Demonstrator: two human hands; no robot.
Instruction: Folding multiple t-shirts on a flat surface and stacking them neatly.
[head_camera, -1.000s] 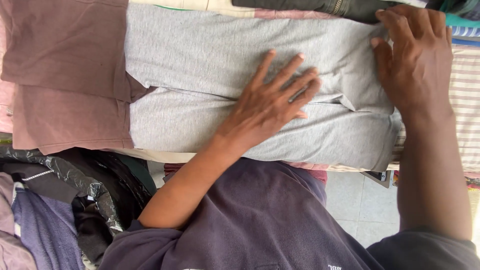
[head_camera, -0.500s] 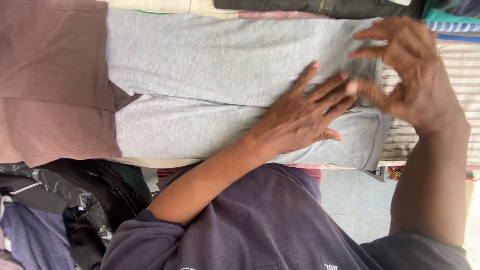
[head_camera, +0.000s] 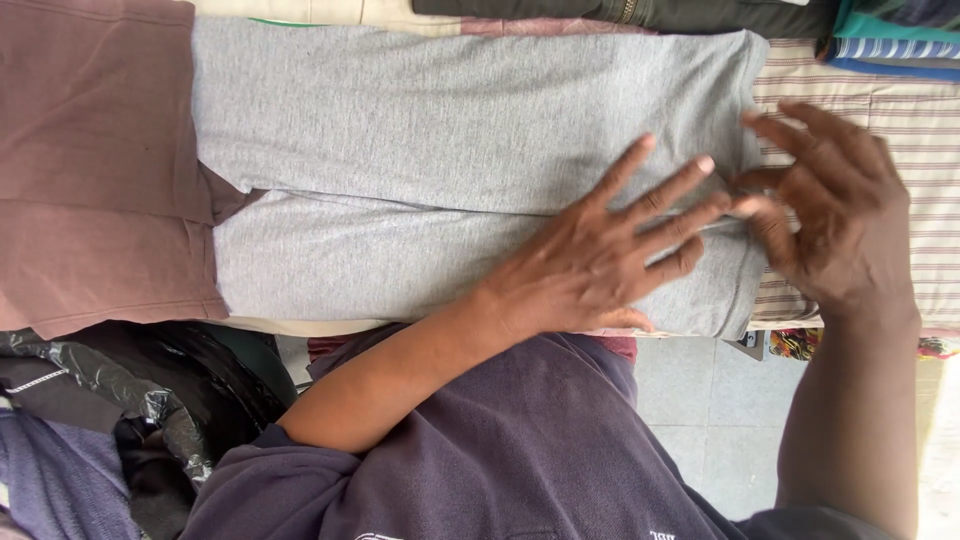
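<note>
Head view: a pair of grey trousers (head_camera: 450, 170) lies flat across the middle of the scene, its two legs running left to right on a striped sheet (head_camera: 900, 130). The left end of the trousers overlaps a brown garment (head_camera: 90, 170), and a dark zipped garment (head_camera: 650, 12) lies along the far edge.

The left hand (head_camera: 600, 265) rests palm down on the near leg with its fingers spread wide and holding nothing. It has slid to the right since a second ago, closer to the right end of the cloth.

The right hand (head_camera: 830, 215) lay flat on that end a second ago. Now it is raised off the cloth with its fingers curled, and thumb and fingertips close in on the right edge of the trousers where the two legs meet. It seems to nip that edge, though I cannot tell how firmly.

So the work looks to have shifted from pressing flat with both palms to one hand pinning while the other takes hold of the edge.

A black plastic bag (head_camera: 120, 400) sits near left, beside the person's dark shirt (head_camera: 500, 460)
</note>
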